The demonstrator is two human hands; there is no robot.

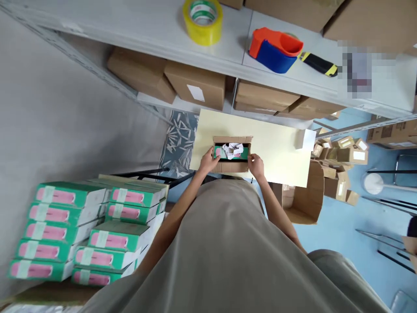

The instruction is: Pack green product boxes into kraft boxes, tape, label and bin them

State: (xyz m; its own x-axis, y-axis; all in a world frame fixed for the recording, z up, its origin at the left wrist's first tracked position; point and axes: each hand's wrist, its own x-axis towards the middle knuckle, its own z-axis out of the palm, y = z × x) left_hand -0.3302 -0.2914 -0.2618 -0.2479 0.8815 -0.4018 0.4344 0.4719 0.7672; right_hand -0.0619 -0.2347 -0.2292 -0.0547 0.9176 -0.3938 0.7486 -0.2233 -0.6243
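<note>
A small open cardboard box (232,167) sits on a pale yellow table (276,152). Inside it lies a green and pink product box (220,152) with crumpled white paper (232,150) on top. My left hand (208,161) grips the carton's left side, fingers curled over the green box's end. My right hand (256,166) holds the carton's right side, fingers bent around its edge.
Stacks of green and pink boxes (91,230) stand at lower left. On the grey shelf (156,30) above lie yellow tape (202,21) and an orange and blue tape dispenser (275,50). Brown cartons (195,84) fill lower shelves; an open carton (306,195) with small boxes is to the right.
</note>
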